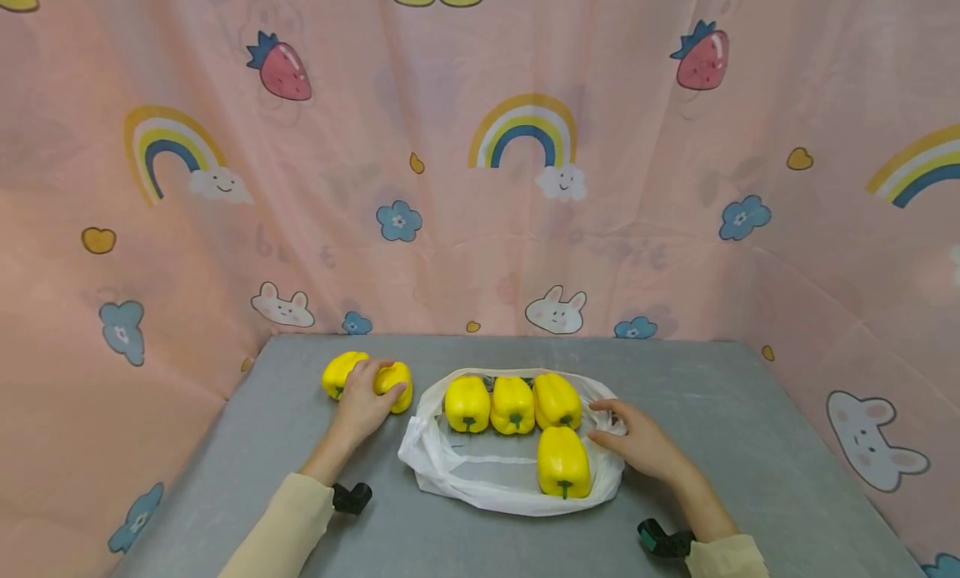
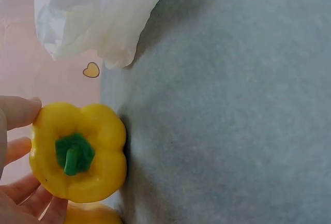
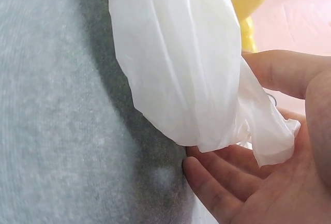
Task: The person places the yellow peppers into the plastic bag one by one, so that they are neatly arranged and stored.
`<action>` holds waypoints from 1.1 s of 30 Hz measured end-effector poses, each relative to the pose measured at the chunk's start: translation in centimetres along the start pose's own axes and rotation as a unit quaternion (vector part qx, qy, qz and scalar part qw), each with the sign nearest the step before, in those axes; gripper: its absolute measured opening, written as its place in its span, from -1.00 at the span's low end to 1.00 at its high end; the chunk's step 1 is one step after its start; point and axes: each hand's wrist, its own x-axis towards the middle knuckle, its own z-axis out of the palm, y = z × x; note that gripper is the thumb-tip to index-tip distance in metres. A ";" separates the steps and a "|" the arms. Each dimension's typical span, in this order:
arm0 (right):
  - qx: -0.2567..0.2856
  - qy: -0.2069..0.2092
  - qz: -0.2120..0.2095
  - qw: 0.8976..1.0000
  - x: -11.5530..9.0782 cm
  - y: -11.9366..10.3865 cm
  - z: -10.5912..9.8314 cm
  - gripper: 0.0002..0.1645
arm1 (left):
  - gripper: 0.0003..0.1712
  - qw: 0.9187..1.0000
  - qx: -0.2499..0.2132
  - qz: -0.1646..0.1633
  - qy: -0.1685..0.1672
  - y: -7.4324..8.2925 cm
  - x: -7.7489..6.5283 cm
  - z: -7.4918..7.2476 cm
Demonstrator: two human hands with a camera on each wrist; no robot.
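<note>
My left hand (image 1: 364,401) has its thumb and fingers about a yellow bell pepper (image 1: 402,385), which lies on the table left of a white plastic bag (image 1: 510,501). In the left wrist view that pepper's green stem (image 2: 71,154) faces the camera. Another yellow bell pepper (image 1: 341,373) lies just left of it, partly behind the hand. The bag is spread with its mouth upward, and several yellow bell peppers (image 1: 564,461) are inside. At the bag's right rim, my right hand (image 1: 648,445) holds the white plastic (image 3: 178,69) between thumb and fingers.
A grey table (image 1: 697,411) lies under everything. Behind and along both sides hangs a pink printed curtain (image 1: 450,286). Black wrist devices (image 1: 352,498) sit on both wrists, close to the tabletop.
</note>
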 end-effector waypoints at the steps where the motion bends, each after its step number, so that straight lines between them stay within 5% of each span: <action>1: 0.001 0.000 0.002 1.000 0.0 0.0 0.0 -0.34 | -0.48 1.000 0.003 -0.003 0.001 0.0 0.0 0.0; 20: 0.005 -0.001 0.002 1.000 -0.1 0.2 0.1 -0.33 | -0.37 0.999 0.022 -0.004 -0.025 0.0 -0.6 -0.1; 33: 0.006 0.002 0.012 1.000 0.0 0.2 0.1 -0.32 | -0.42 1.000 0.006 0.006 -0.002 0.1 -1.0 0.3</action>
